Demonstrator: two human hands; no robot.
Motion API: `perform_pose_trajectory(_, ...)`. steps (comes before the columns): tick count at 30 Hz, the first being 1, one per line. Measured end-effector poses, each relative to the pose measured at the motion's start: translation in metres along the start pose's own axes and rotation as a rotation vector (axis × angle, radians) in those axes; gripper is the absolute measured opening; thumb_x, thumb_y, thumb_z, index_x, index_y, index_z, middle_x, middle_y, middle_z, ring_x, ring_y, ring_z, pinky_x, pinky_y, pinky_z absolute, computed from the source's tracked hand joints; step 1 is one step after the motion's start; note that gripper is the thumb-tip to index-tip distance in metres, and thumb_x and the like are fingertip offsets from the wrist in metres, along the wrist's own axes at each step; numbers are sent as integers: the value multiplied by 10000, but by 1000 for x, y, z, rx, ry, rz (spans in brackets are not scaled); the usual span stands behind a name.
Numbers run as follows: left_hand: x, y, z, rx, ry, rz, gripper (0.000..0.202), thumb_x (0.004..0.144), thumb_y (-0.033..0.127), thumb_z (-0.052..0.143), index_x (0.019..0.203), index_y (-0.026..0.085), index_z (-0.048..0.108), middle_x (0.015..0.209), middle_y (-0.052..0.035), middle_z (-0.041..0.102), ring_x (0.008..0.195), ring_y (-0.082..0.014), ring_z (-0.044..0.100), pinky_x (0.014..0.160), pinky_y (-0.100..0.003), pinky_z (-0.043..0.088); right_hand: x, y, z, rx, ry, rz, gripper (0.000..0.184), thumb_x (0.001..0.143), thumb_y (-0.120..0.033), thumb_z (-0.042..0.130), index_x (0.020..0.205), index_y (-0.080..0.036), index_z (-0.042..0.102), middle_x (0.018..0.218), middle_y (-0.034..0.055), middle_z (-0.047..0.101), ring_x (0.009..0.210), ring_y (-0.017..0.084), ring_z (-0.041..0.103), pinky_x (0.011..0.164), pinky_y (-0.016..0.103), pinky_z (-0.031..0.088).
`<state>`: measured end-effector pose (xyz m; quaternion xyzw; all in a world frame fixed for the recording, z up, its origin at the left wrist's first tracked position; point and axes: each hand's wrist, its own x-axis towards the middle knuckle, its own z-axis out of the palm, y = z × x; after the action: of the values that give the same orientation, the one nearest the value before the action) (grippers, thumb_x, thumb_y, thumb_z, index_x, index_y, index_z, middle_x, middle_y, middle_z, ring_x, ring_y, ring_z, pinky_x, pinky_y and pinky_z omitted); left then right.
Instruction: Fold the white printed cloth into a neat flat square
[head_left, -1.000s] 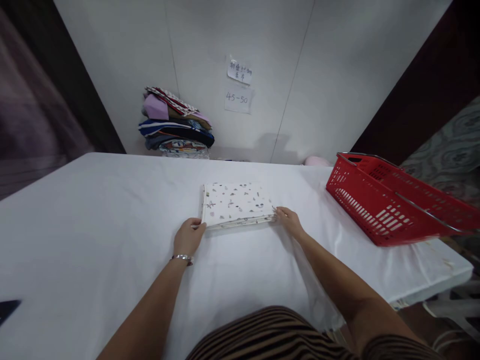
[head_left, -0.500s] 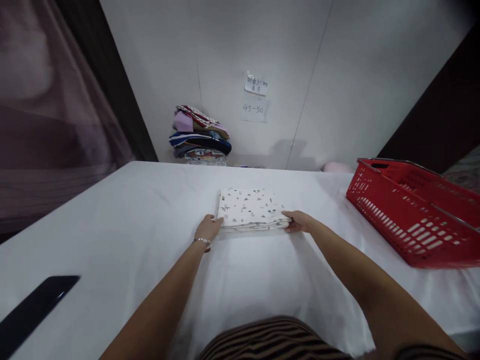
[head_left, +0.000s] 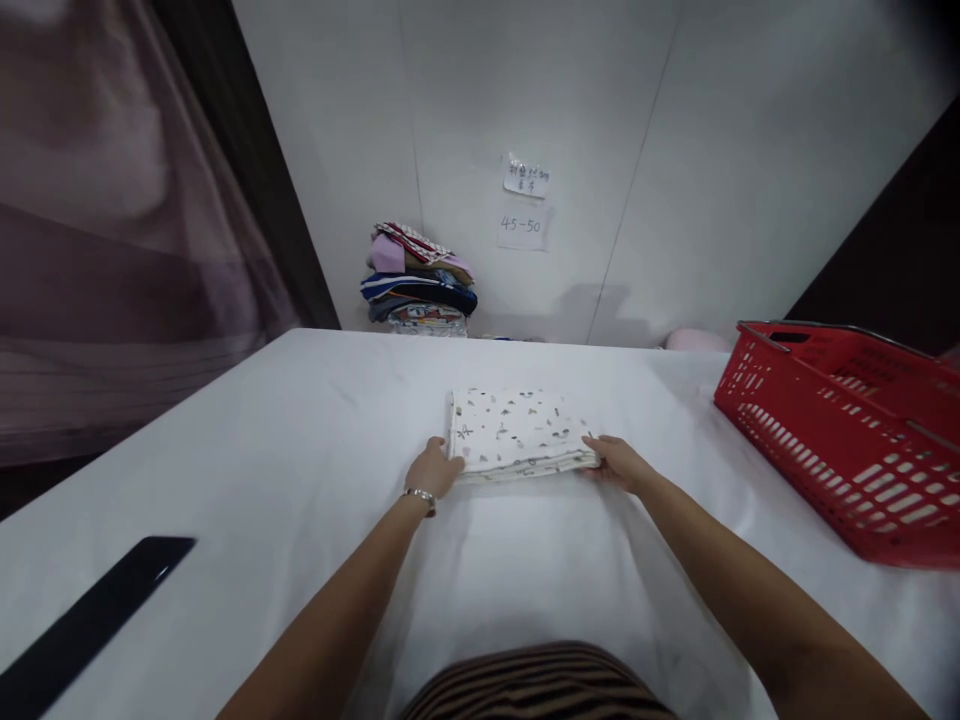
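Observation:
A folded white cloth (head_left: 517, 430) with small dark printed shapes lies flat on the white table (head_left: 300, 430). My left hand (head_left: 433, 468), with a bracelet at the wrist, grips the cloth's near left corner with closed fingers. My right hand (head_left: 619, 462) holds the near right corner, its fingers tucked under the edge. Both arms reach forward from the bottom of the view.
A red plastic basket (head_left: 847, 430) stands at the table's right. A stack of folded coloured clothes (head_left: 420, 285) lies at the back by the wall, under two paper notes (head_left: 525, 205). A dark flat strip (head_left: 82, 625) lies near the left front. A pink object (head_left: 694, 340) sits behind the table.
The view has swung left, so the basket sits further right in frame and the dark strip shows. Both hands stay on the cloth's near corners; the right fingers have slid under its edge.

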<state>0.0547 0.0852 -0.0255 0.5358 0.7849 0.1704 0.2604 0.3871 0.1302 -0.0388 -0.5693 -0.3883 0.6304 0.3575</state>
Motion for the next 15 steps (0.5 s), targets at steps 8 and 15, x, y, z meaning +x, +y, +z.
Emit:
perform_pose_trajectory(8, -27, -17, 9, -62, -1, 26, 517, 769, 417, 517, 1220, 185, 417, 903, -52, 666, 846, -212, 620, 671, -283, 410, -29, 8, -13, -599, 47, 33, 268, 801, -418, 577, 816, -154, 535, 665, 48, 628, 549, 153, 601, 507, 277, 515)
perform_pose_trajectory(15, -16, -1, 2, -58, 137, 83, 432, 757, 451, 570, 1103, 206, 488, 1045, -53, 614, 913, -183, 591, 719, -263, 409, -20, -11, 16, -1204, 212, -654, 450, 844, -385, 458, 1230, -158, 505, 1306, 124, 497, 1188, 238, 472, 970, 363, 393)
